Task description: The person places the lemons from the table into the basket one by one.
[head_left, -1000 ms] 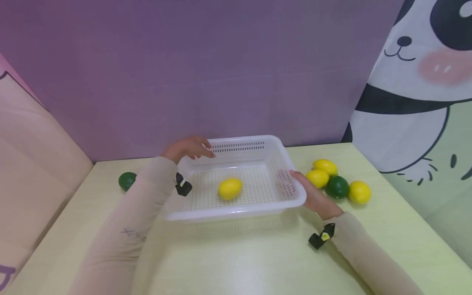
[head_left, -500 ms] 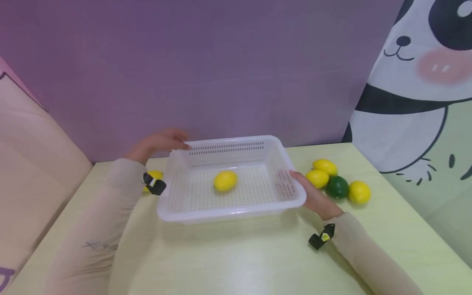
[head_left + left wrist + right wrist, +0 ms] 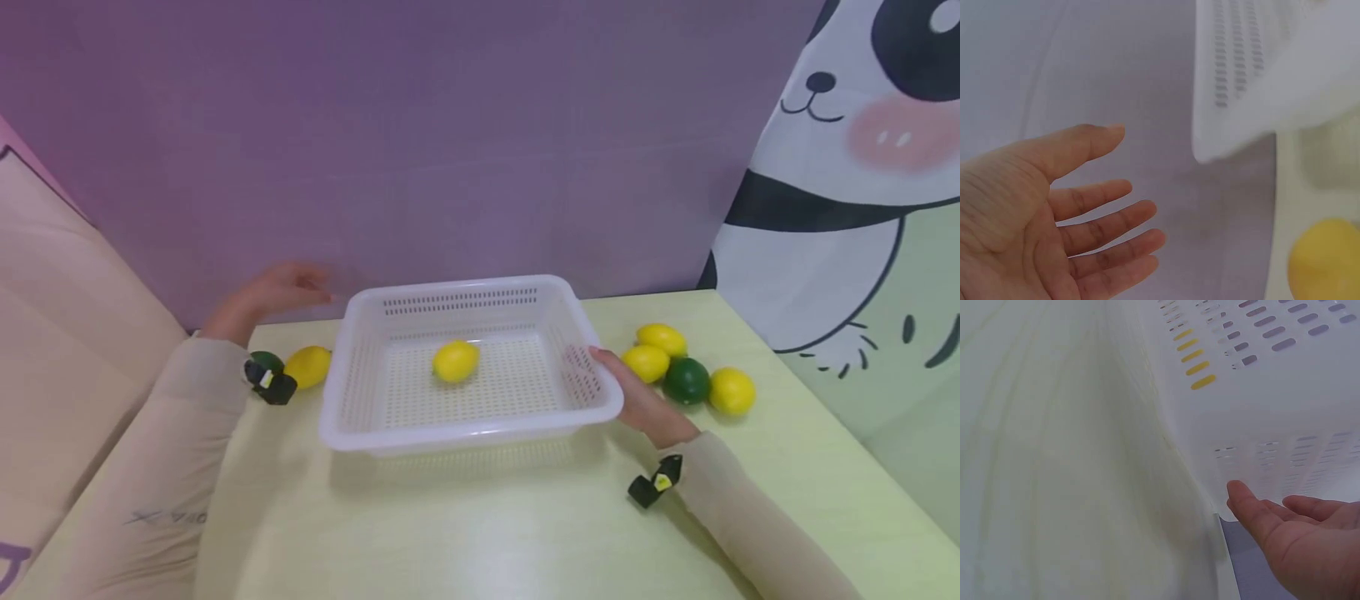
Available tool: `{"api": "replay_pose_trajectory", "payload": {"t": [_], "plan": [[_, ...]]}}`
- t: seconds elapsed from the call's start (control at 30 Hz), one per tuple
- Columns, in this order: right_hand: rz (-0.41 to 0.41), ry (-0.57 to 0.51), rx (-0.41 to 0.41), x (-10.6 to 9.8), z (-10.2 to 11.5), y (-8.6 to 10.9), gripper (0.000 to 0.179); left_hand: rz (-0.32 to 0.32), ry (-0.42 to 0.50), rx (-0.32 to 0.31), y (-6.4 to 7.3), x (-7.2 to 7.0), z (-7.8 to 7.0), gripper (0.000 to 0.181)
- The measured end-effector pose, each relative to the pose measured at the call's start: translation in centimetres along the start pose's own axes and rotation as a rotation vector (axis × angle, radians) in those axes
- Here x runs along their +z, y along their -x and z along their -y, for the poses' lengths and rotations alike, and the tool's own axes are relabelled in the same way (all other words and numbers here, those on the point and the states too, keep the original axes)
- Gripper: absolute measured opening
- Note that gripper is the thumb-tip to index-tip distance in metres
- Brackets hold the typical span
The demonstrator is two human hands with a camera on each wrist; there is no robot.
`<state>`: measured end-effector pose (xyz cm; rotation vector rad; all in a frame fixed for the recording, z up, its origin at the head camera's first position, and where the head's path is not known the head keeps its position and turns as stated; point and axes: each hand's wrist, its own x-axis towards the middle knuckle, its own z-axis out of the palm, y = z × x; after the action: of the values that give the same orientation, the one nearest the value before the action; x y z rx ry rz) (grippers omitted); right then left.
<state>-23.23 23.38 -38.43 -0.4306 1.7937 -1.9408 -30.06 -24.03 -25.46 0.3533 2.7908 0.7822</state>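
So the white basket [image 3: 480, 430] is being seen sitting mid-tabletop [image 3: 480, 533], longways across the view, with one lemon [image 3: 456, 361] being shown on its slotted floor, roughly in the middle and clear of the walls. The basket's right side is being held by the right grip [image 3: 645, 404]: a fingertip is being laid at the rim, while the rest of the hand is being partly hidden by the basket's outer side, so how tight that hold is can't really be told. The left grip [image 3: 281, 287] is being held up just off the basket's far left corner, pretty much wide open, thumb being spread away from loosely straight fingers, nothing being held in it; it's being blurred a bit in the head view. Below it, a left lemon [image 3: 309, 367] is being shown just beside the basket, and a left green fruit [image 3: 267, 361] is being partly covered by the black wrist camera [image 3: 273, 388]. Over past the right grip, three right lemons [image 3: 732, 391] are being seen bunched around a right green fruit [image 3: 686, 381]. Behind it all a purple backdrop [image 3: 450, 167] is being shown, with a cartoon panda [image 3: 847, 267] being displayed off to the right.
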Motion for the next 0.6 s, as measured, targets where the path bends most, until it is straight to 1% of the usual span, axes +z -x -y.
{"api": "replay_pose_trajectory", "payload": {"t": [0.1,0.23,0.3,0.47,0.6], "plan": [[0.001,0.009,0.001,0.0,0.0,0.0,0.063,-0.013,-0.023,-0.024,0.0,0.0,1.7,0.06],[0.007,0.021,-0.003,0.1,0.0,0.1,0.063,-0.032,-0.056,-0.095,0.5,0.0,3.4,0.062],[0.015,0.024,-0.009,0.1,0.0,0.1,0.062,-0.042,-0.066,-0.124,0.9,0.0,4.1,0.063],[0.018,0.028,-0.012,0.1,0.0,0.1,0.062,-0.067,-0.098,-0.157,1.9,0.1,5.4,0.063],[0.012,0.043,-0.014,0.1,-0.1,0.1,0.06,-0.059,-0.092,-0.223,2.5,0.2,6.4,0.066]]}}
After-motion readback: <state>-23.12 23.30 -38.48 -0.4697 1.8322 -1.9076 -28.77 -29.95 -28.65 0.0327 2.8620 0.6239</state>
